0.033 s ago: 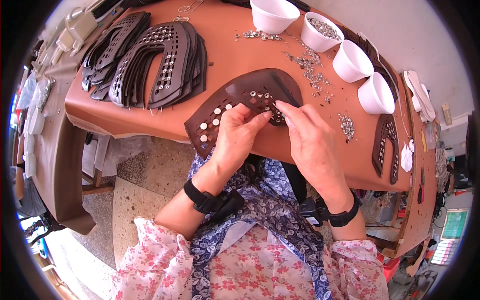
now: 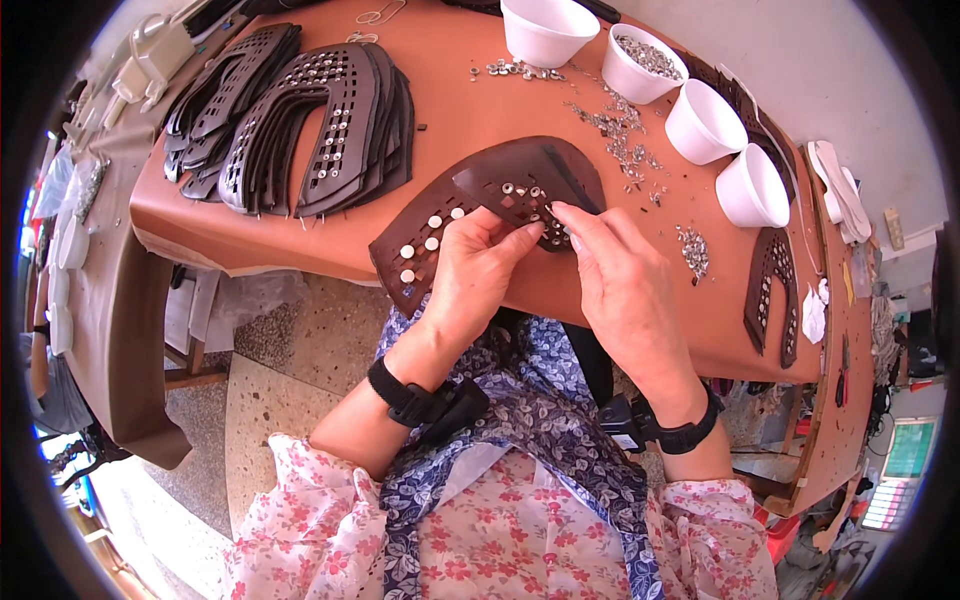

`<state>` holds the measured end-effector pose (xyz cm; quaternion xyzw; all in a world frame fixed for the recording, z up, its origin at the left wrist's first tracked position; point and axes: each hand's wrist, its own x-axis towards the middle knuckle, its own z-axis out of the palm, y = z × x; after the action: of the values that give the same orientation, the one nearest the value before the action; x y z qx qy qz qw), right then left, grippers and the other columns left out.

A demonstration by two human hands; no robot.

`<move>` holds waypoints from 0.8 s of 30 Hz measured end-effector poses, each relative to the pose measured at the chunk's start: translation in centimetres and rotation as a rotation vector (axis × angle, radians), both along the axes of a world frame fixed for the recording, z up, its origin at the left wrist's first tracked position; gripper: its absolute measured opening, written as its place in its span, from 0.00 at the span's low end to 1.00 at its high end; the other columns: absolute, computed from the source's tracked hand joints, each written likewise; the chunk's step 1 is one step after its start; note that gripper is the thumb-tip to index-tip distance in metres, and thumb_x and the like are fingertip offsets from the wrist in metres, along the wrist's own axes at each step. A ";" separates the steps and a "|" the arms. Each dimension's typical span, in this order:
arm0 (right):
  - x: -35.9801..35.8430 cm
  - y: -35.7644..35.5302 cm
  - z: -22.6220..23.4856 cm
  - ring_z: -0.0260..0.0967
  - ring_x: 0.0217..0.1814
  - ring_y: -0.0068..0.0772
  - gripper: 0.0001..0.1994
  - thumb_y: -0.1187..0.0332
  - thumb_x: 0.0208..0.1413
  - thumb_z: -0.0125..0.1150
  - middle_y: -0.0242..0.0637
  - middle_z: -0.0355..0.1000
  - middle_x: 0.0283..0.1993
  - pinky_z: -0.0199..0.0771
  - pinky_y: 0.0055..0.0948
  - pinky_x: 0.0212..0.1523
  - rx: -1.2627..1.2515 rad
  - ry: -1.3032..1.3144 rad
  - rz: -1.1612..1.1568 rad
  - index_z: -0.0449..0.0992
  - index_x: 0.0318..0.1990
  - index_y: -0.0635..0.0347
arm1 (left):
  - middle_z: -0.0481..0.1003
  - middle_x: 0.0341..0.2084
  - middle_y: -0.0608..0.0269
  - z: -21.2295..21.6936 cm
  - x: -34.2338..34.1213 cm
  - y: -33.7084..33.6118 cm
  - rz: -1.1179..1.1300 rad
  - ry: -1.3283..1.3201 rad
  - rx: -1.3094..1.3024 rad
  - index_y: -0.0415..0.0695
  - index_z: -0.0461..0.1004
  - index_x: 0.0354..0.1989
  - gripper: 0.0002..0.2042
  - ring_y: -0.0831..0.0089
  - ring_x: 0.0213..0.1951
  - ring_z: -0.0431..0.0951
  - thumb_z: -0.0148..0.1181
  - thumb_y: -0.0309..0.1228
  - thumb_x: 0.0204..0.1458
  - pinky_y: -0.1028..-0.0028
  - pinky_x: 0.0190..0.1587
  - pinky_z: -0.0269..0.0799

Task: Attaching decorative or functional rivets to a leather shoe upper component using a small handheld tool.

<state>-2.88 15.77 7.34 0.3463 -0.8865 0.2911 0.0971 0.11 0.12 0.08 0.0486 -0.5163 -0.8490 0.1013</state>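
Observation:
A dark brown U-shaped leather piece (image 2: 530, 157) with small cut slots lies at the table's front edge, part of it folded over. White round discs (image 2: 433, 244) sit along its left arm, and silvery ring studs (image 2: 520, 190) on the folded part. My left hand (image 2: 474, 268) is closed, pinching the edge of the leather between thumb and fingers. Closed in a pinch at the studs, my right hand (image 2: 628, 285) has its index fingertip against the leather. Whatever small thing it holds, if any, I cannot make out.
Stacks of slotted, studded leather pieces (image 2: 345, 120) stand at the left. White cups (image 2: 705, 122) line the far right, one filled with metal bits. Loose metal bits (image 2: 625, 140) and a small pile (image 2: 693, 255) lie nearer. Another leather piece (image 2: 770, 290) rests at the right edge.

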 end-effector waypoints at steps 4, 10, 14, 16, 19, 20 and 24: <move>0.0 0.3 -0.5 0.77 0.38 0.49 0.14 0.77 0.63 0.57 0.44 0.72 0.41 0.77 0.42 0.37 0.062 0.071 -0.004 0.77 0.55 0.60 | 0.82 0.37 0.70 0.3 0.1 0.4 0.025 -0.010 -0.057 0.38 0.81 0.49 0.08 0.85 0.36 0.77 0.62 0.24 0.63 0.79 0.41 0.74; 0.7 0.1 -1.0 0.78 0.40 0.45 0.19 0.78 0.54 0.58 0.42 0.70 0.42 0.81 0.40 0.37 0.205 0.200 -0.024 0.75 0.55 0.63 | 0.84 0.33 0.67 0.1 0.1 0.6 0.149 0.027 -0.297 0.36 0.82 0.46 0.08 0.84 0.34 0.78 0.64 0.25 0.61 0.77 0.37 0.75; 1.1 -0.3 -1.1 0.78 0.41 0.47 0.16 0.77 0.56 0.59 0.43 0.71 0.43 0.81 0.40 0.38 0.234 0.194 -0.039 0.75 0.53 0.63 | 0.84 0.31 0.63 -0.5 0.1 0.5 0.193 0.036 -0.419 0.35 0.82 0.45 0.09 0.84 0.33 0.78 0.65 0.24 0.59 0.77 0.37 0.75; 0.7 -0.3 -1.1 0.78 0.42 0.50 0.13 0.76 0.59 0.59 0.45 0.73 0.43 0.81 0.42 0.38 0.135 0.089 -0.019 0.75 0.52 0.63 | 0.84 0.30 0.62 -0.7 0.1 0.5 0.217 0.048 -0.443 0.35 0.82 0.45 0.09 0.84 0.33 0.78 0.65 0.24 0.58 0.77 0.37 0.75; -0.4 0.4 -1.2 0.78 0.42 0.55 0.09 0.73 0.63 0.58 0.48 0.75 0.42 0.80 0.46 0.38 -0.054 -0.104 0.010 0.74 0.50 0.62 | 0.85 0.34 0.62 -0.7 0.4 0.5 0.230 0.106 -0.524 0.35 0.82 0.49 0.10 0.84 0.35 0.78 0.64 0.22 0.60 0.77 0.39 0.76; -0.5 0.6 -1.3 0.77 0.42 0.57 0.08 0.73 0.64 0.57 0.49 0.76 0.42 0.80 0.47 0.38 -0.095 -0.161 0.010 0.74 0.49 0.62 | 0.84 0.35 0.62 -0.7 0.5 0.6 0.237 0.142 -0.536 0.35 0.81 0.49 0.10 0.84 0.36 0.78 0.64 0.21 0.60 0.78 0.39 0.76; -0.3 0.7 -2.1 0.77 0.41 0.59 0.07 0.72 0.65 0.57 0.49 0.76 0.43 0.80 0.49 0.37 -0.140 -0.088 -0.003 0.73 0.47 0.62 | 0.83 0.38 0.67 -0.5 0.4 0.7 0.160 0.128 -0.443 0.34 0.80 0.50 0.10 0.84 0.40 0.77 0.63 0.21 0.62 0.78 0.43 0.76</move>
<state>-3.20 16.47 5.26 0.3242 -0.8680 0.3671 0.0824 0.49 0.83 -0.38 0.0120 -0.6768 -0.7058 0.2090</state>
